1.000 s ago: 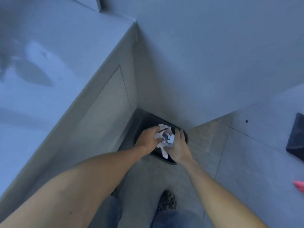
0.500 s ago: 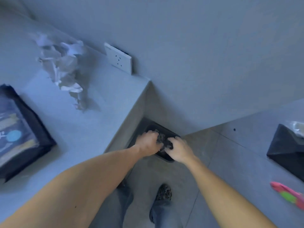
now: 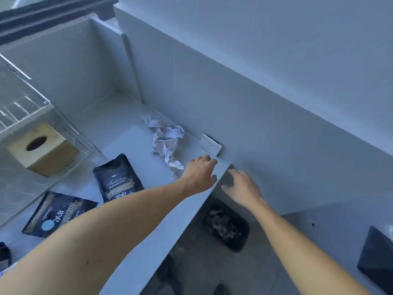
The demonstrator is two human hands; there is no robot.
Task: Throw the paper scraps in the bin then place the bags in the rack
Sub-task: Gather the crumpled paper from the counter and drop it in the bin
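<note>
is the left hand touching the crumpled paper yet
Cannot tell. In the head view the left hand overlaps the near end of the crumpled paper, hiding any contact or gap.

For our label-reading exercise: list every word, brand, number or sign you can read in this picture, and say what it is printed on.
"Treasure": script on the upright black coffee bag, partly blurred, so uncertain.
"BLUE MOUNTAIN": small capitals beneath it on the same bag.
Large pale characters lower on that bag: too blurred to read.
Flat black bag: white characters and script, too blurred to read.
Wall socket and wooden tissue box: no text.
</note>
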